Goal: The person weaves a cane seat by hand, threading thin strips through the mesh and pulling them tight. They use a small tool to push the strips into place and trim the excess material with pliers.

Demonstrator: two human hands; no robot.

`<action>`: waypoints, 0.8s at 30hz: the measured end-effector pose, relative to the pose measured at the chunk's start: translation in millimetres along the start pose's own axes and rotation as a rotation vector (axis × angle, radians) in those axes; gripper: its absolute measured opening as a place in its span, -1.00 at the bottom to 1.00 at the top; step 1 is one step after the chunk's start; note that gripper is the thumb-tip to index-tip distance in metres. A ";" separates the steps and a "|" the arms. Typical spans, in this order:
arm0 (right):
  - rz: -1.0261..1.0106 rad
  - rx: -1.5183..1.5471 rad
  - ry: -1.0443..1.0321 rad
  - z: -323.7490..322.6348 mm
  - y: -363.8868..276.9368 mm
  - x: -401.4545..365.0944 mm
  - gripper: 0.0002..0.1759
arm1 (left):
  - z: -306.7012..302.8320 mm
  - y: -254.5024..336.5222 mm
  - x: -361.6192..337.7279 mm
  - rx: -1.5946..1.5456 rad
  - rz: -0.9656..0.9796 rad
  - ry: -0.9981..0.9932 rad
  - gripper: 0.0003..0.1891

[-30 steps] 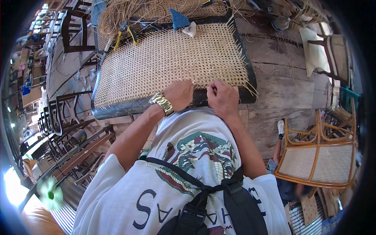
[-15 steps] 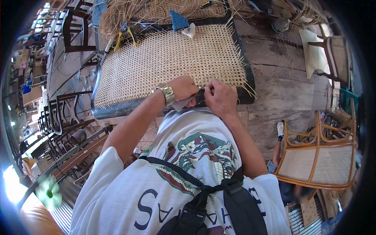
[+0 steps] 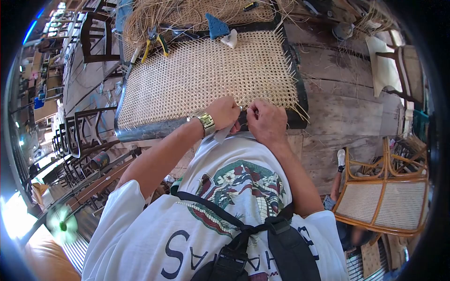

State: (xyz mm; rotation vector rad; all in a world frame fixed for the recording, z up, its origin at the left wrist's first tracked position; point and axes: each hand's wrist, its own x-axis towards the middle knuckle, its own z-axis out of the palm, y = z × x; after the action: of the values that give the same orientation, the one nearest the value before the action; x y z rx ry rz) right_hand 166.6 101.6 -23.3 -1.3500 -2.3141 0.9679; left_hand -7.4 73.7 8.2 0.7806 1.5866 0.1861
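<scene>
A woven cane panel (image 3: pixel 201 75) in a dark frame (image 3: pixel 150 131) lies in front of me, with loose strand ends along its edges. At the panel's near edge, my left hand (image 3: pixel 223 112), with a watch on the wrist, is closed; a thin grey flat piece (image 3: pixel 222 135) sticks out below it. My right hand (image 3: pixel 267 121) is pinched close beside it at the same edge, fingers curled. A small shiny bit shows between the hands, but what the fingertips grip is hidden.
Yellow-handled pliers (image 3: pixel 154 44), a blue sponge-like piece (image 3: pixel 216 26) and a white lump (image 3: pixel 229 39) lie at the panel's far side, by a heap of loose cane strands (image 3: pixel 154 16). A rattan seat (image 3: pixel 382 201) and another person's arm (image 3: pixel 336 185) are at right. Chair frames stand left.
The view has shifted slightly, moving the panel a little to the right in the picture. Both hands stay at the near edge; the grey piece now hangs lower and steeper below my left hand.
</scene>
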 end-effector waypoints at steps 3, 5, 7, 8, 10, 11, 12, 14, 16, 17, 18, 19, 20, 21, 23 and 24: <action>-0.021 0.029 0.010 -0.9 -0.5 -1.5 -0.87 | -2.9 8.4 -5.9 0.053 -0.036 0.012 -0.76; -0.029 0.027 0.021 -1.2 -1.0 -1.3 -0.88 | -4.0 7.8 -4.2 0.103 -0.041 0.022 -0.76; -0.017 0.035 0.021 0.1 -0.4 -1.5 -0.89 | -1.0 -1.8 5.4 0.156 -0.040 0.028 -0.76; -0.015 0.033 0.029 -0.3 -1.0 -1.9 -0.89 | 3.6 -16.9 16.0 0.431 0.122 0.164 -0.75; 0.004 0.028 0.008 -1.4 -2.3 -1.5 -0.88 | 9.9 -13.1 14.3 0.692 0.213 0.338 -0.72; 0.006 0.024 0.018 -1.4 -2.0 -0.7 -0.88 | 9.9 -10.6 15.1 0.696 0.223 0.338 -0.72; 0.005 0.019 0.025 -0.8 -1.9 -0.8 -0.87 | 10.2 -9.2 15.7 0.705 0.243 0.347 -0.71; 0.009 0.009 0.029 -1.4 -2.7 -3.3 -0.87 | 12.8 -9.2 13.3 0.695 0.277 0.382 -0.69; 0.003 0.012 0.006 -4.5 -3.4 -1.4 -0.86 | 7.4 -6.2 13.1 0.704 0.306 0.353 -0.69; 0.007 0.005 0.011 -6.9 -2.9 -0.7 -0.86 | 4.9 -6.0 12.8 0.714 0.325 0.323 -0.68; 0.042 0.100 -0.016 -9.5 -1.6 -0.7 -0.84 | 2.8 -7.5 14.4 0.716 0.333 0.316 -0.68; 0.080 0.196 -0.046 -12.4 -0.8 -2.2 -0.83 | 1.7 -10.7 16.6 0.678 0.365 0.317 -0.69; 0.092 0.192 -0.045 -16.5 -0.1 -3.1 -0.83 | 1.2 -14.0 17.8 0.639 0.395 0.317 -0.70; 0.203 0.258 -0.090 -21.4 -0.2 -2.1 -0.81 | 0.5 -16.7 17.6 0.639 0.398 0.305 -0.70; 0.325 0.325 -0.129 -18.2 -1.2 -1.8 -0.80 | -1.7 -22.4 17.2 0.596 0.493 0.360 -0.71; 0.269 0.231 -0.106 -12.7 -1.4 -3.4 -0.79 | -10.2 -17.3 9.4 0.598 0.443 0.361 -0.69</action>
State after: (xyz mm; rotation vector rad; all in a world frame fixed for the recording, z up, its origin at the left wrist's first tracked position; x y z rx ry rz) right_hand 174.4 103.4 -12.8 -1.5681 -2.0468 1.3727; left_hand -23.0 69.3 -6.9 1.6409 1.8097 0.1790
